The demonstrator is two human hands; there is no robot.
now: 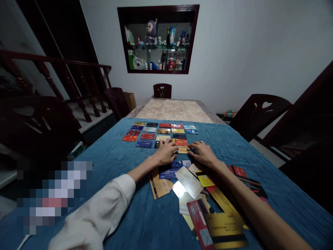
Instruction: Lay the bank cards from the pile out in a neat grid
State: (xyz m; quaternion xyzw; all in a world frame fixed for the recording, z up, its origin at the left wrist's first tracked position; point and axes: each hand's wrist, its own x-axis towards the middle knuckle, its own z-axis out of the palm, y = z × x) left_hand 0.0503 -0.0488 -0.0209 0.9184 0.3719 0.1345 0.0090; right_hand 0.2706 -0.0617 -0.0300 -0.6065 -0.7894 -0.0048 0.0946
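A long table is carrying the display, with a blue cloth covering its near part and a beige, mottled top with a darker border showing beyond. Toward the cloth's far edge, laid-out cards are forming several columns in assorted colours. Nearer the viewer, a loose pile of cards is spreading untidily, many overlapping; within it, a dark red card is lying aslant beside a gold card bearing a black stripe.
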